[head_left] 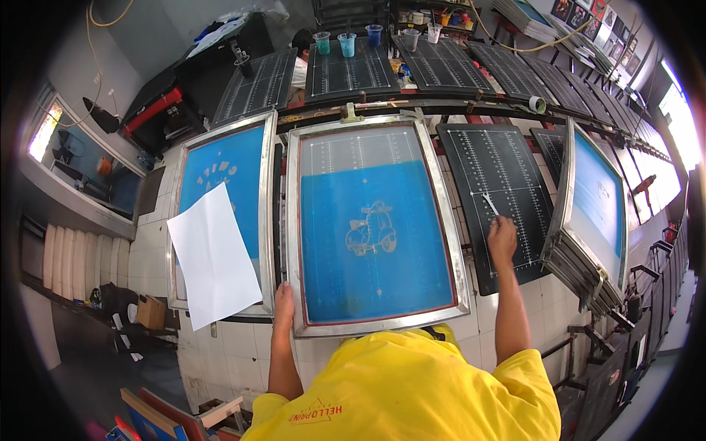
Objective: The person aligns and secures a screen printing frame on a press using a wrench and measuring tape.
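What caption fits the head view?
Left hand grips a blue screen frame; right hand holds a white stick over a black board.

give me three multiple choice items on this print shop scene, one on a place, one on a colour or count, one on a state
1. Where is the left hand?
A. on the lower left corner of the middle screen frame
B. on the white paper sheet
C. on a plastic cup

2. What colour is the mesh of the middle screen frame?
A. red
B. blue
C. green

3. How does the white paper sheet lie?
A. rolled into a tube
B. crumpled on the floor
C. flat, partly over the left screen frame

Answers:
1 A: the fingers rest at the metal frame's lower left corner.
2 B: the mesh is blue, with a pale scooter outline in the middle.
3 C: the sheet is flat and covers the lower part of the left frame.

The right hand holds a thin white stick over the black ruled board.
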The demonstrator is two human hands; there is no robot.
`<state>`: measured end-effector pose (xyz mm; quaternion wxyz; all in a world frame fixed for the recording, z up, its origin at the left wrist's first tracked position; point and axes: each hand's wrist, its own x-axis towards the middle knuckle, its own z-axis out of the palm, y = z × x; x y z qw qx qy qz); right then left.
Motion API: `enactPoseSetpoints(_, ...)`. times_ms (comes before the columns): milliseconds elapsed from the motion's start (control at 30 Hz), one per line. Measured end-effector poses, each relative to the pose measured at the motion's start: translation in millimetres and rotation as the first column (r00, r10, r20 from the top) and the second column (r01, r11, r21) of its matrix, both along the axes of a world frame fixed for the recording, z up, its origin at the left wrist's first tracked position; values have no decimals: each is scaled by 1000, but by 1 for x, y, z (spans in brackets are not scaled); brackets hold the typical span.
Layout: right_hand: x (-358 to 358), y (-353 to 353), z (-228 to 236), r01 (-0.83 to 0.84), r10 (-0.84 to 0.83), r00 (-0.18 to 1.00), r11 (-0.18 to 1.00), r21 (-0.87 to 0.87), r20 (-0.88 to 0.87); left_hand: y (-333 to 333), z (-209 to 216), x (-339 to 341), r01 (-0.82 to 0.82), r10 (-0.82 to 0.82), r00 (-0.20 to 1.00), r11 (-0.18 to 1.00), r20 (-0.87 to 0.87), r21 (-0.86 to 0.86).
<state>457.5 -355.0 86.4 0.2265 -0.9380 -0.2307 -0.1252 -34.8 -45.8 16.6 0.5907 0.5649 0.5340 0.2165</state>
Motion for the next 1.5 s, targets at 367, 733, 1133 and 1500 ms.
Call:
enactPoseSetpoints(367,76,5,-37,16,-61,971,981,-192,-231,7,30,28,-49,61,987,995,-146,87)
enactPoseSetpoints(733,124,114,-26,64,226,768,904,423,-599,44,42,54,-16,79,943,981,-324,193)
enactPoseSetpoints(1133,217,269,-26,-170,255,861,960,224,-439,95,36,122,8,96,915,966,-392,257)
enactPoseSetpoints(1500,250,286,-36,-322,424,800,900,294,-424,100,32,116,25,25,948,988,-317,153)
